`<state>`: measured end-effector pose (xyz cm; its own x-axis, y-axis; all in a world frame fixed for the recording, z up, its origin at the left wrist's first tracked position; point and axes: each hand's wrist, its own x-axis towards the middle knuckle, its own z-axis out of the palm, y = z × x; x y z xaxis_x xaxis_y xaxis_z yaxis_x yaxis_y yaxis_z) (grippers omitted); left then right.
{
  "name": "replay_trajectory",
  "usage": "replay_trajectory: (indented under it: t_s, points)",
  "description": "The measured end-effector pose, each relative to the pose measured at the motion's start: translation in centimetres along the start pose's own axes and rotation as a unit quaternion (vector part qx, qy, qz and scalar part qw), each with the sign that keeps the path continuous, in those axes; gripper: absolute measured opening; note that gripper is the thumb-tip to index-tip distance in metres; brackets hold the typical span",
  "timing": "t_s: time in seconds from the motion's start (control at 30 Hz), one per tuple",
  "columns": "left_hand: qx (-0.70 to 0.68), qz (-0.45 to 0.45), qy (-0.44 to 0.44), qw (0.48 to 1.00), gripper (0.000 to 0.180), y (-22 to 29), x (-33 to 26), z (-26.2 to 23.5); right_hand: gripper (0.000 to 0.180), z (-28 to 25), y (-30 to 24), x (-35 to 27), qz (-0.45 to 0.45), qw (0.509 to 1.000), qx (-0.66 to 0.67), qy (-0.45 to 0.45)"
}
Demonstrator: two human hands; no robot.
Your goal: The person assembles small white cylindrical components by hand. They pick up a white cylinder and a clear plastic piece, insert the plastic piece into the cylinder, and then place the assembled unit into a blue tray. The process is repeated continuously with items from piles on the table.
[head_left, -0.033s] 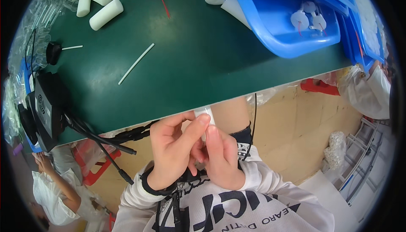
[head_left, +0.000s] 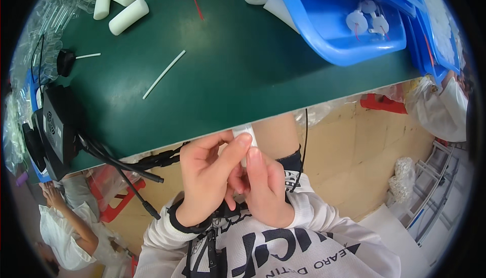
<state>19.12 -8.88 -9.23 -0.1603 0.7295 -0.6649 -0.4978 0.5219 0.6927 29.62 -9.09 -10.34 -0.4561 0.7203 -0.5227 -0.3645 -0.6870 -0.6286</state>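
I see through one head-worn fisheye camera, looking steeply down past my chest. My left hand and right hand sit close, low in the centre. The green table fills the upper half, its edges bowing toward the dark circular rim.

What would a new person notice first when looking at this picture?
First the two bare hands, the left hand and the right hand, pressed together near the bottom centre, below the table edge, pinching a small white piece. Next, the dark green table fills the upper half, with a thin white stick lying alone on it. At upper right sits a bright blue tray, and white foam cylinders lie at upper left.
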Motion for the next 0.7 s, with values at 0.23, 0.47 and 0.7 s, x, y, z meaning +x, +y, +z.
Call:
replay_trajectory:
  t_s: [0.23,0.47,0.7]
  points:
    - [0.006,0.001,-0.011,1.000,0.027,0.4,0.0,0.2,0.046,0.8,-0.5,0.0,0.060,0.998,0.028,0.020]
    - [-0.023,0.138,-0.060,0.988,0.029,-1.3,-1.9,0.8,0.026,-4.5,-2.6,-0.8,-0.199,0.892,-0.397,-0.087]
    - [0.142,0.228,-0.197,0.943,0.030,-0.9,-6.3,0.1,0.026,-4.8,-8.4,-1.6,-0.529,0.714,-0.436,-0.143]
